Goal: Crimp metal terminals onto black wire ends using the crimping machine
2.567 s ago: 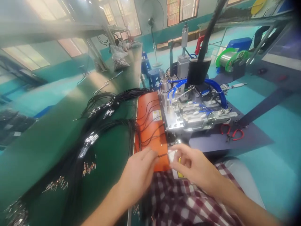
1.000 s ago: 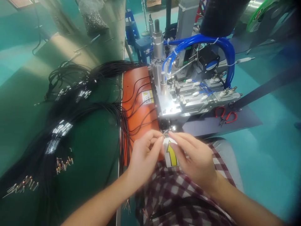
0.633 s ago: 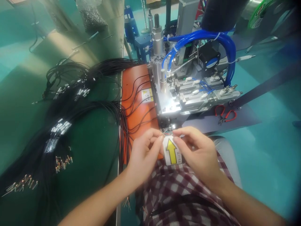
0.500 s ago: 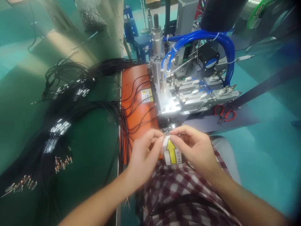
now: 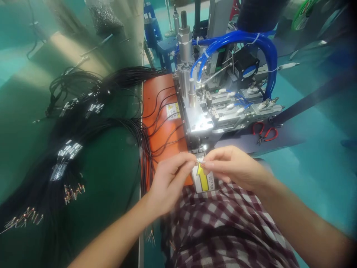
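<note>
My left hand (image 5: 173,178) is closed in a pinch just over the right edge of the orange plate (image 5: 158,96). Facing it, my right hand (image 5: 232,165) pinches too, and the fingertips of both nearly meet. Between them shows a thin, small piece like a wire end (image 5: 200,162), too small to make out well. Just below the fingertips is a white label with a yellow arrow (image 5: 203,178). Several black cables (image 5: 163,111) cross the orange plate towards the metal machine (image 5: 198,121).
Bundles of black cables with silvery and bare copper ends (image 5: 69,149) lie on the green table (image 5: 111,208) at left. Red-handled pliers (image 5: 263,134) rest right of the machine. Thick blue tubes (image 5: 269,56) arch above it. A bag of small metal parts (image 5: 104,16) is at the back.
My right hand has turned, its fingers now pointing more to the left, and its thumb has shifted. A thin piece shows more clearly between the fingertips. The whole view has shifted slightly.
</note>
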Motion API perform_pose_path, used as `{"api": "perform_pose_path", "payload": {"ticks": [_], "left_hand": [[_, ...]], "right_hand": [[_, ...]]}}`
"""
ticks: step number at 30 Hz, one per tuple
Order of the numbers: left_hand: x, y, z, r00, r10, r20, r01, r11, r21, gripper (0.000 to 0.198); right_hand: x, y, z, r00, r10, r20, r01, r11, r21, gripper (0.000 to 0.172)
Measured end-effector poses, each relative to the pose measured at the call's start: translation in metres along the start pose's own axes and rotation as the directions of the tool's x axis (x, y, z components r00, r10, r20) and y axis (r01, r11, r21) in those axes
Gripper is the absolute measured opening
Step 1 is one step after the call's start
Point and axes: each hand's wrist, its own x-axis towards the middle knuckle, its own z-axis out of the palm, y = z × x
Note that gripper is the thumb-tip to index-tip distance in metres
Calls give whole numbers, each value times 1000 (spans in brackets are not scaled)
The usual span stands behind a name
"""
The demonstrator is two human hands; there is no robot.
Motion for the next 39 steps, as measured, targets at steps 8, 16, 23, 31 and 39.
{"api": "perform_pose_path", "payload": {"ticks": [8,16,23,31,39], "left_hand": [[3,4,-1,982,-189,-16,179,953,-245,20],[1,0,7,972,-233,-39,204,909,-364,19],[4,3,0,981,-192,17,186,925,-332,23],[10,1,-10,969,-186,161,237,883,-406,27],[12,-9,-14,949,-201,244,290,861,-417,32]], "right_hand": [[6,16,11,985,-121,-120,131,988,76,17],[9,19,40,935,-171,-311,212,971,106,21],[16,4,15,1000,-2,15,-2,963,270,15],[14,8,7,991,-65,113,43,983,179,15],[2,-7,12,944,-322,74,325,866,-380,14]]}}
